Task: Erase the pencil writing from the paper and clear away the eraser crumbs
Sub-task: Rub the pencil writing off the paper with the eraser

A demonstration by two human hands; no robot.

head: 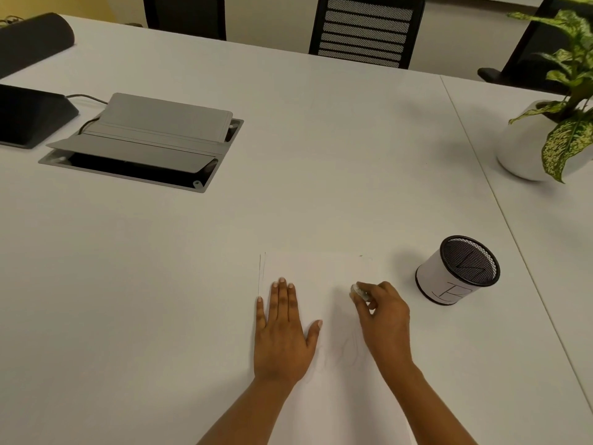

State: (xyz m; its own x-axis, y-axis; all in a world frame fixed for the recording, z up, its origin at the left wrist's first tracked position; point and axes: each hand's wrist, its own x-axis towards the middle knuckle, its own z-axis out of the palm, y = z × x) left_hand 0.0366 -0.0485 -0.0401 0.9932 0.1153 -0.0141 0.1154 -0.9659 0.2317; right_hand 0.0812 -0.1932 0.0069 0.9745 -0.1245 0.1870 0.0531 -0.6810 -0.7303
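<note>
A white sheet of paper (pixel 324 277) lies on the white table near the front edge, hard to tell from the tabletop. Faint pencil marks (pixel 348 350) show on it between my hands. My left hand (pixel 282 329) lies flat on the paper's left part, fingers straight and together, thumb spread. My right hand (pixel 383 313) pinches a small white eraser (pixel 356 291) at its fingertips, with the eraser down on the paper's right part. I cannot make out any eraser crumbs.
A mesh pen cup (pixel 457 271) with a white paper wrap stands right of the paper. A potted plant (pixel 552 133) is at the far right. An open grey cable box (pixel 144 142) and dark devices (pixel 29 114) sit at the left. Chairs (pixel 364 30) stand behind the table.
</note>
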